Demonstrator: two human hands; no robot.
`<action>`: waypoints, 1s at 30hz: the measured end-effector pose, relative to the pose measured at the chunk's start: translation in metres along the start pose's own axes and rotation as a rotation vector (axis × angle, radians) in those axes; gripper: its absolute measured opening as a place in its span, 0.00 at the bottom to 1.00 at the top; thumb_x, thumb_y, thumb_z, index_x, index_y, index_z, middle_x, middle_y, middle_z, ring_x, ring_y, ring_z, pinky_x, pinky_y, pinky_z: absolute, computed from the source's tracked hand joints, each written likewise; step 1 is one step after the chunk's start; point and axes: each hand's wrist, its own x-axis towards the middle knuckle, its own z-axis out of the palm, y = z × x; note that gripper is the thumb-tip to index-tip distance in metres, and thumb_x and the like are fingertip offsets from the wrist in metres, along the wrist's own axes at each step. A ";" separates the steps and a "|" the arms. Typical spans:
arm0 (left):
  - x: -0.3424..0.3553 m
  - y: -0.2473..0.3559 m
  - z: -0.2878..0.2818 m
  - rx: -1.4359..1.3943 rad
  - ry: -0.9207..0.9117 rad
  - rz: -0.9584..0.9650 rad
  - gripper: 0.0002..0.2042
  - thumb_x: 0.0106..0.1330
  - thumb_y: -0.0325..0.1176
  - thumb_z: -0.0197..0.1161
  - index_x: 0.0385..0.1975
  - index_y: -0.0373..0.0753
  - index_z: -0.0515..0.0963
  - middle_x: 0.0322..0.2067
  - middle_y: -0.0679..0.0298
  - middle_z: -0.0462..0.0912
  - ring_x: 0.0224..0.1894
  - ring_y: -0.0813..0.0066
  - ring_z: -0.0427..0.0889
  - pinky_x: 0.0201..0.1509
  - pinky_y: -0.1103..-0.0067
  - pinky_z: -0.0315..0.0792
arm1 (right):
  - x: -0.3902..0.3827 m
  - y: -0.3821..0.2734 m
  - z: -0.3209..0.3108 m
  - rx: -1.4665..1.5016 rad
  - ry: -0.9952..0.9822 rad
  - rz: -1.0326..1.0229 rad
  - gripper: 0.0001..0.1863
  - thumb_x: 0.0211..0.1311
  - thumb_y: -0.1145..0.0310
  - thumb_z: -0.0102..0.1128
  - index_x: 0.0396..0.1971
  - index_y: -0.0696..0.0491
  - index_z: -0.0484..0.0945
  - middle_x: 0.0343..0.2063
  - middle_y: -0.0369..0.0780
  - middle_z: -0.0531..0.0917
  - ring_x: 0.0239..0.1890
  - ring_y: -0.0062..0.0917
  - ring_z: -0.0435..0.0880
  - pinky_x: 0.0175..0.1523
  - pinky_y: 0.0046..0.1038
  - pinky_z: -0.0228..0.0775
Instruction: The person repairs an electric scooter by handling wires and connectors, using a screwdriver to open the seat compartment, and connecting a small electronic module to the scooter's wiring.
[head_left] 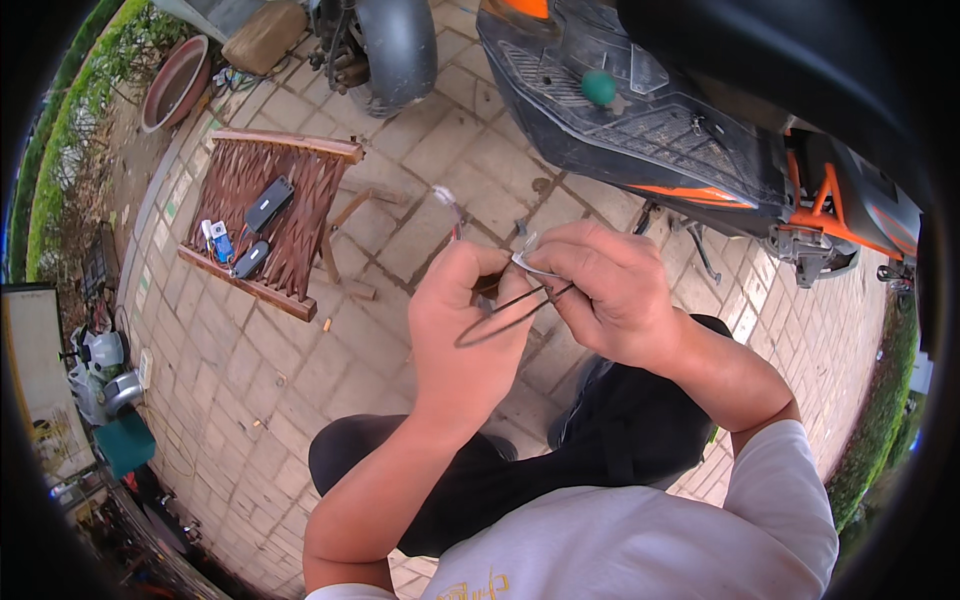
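Note:
My left hand (462, 330) is closed around thin wires, with a pale connector (446, 197) on a short lead sticking up above it. My right hand (610, 290) pinches a small white piece (524, 256) against the left hand's fingertips; too small to make out exactly. A black cable loop (480, 336) hangs across the front of both hands. Left of them, a folding stool (285, 141) with a brown woven seat bears a black device (270, 203), a smaller black case (251, 259) and a blue-and-white item (216, 240).
A scooter (540, 110) with a green ball (598, 87) on its footboard stands ahead right. A tire (395, 55) is ahead, a terracotta basin (175, 84) upper left, assorted items and a teal box (124, 444) far left. Paving (360, 370) lies beneath; hedges line the edges.

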 end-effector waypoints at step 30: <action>0.005 0.003 -0.010 -0.406 -0.192 -0.267 0.07 0.70 0.28 0.60 0.41 0.31 0.76 0.30 0.70 0.76 0.32 0.87 0.70 0.35 0.88 0.65 | 0.000 0.023 -0.008 -0.167 0.006 -0.311 0.17 0.41 0.77 0.66 0.37 0.53 0.82 0.33 0.38 0.81 0.23 0.28 0.80 0.23 0.26 0.70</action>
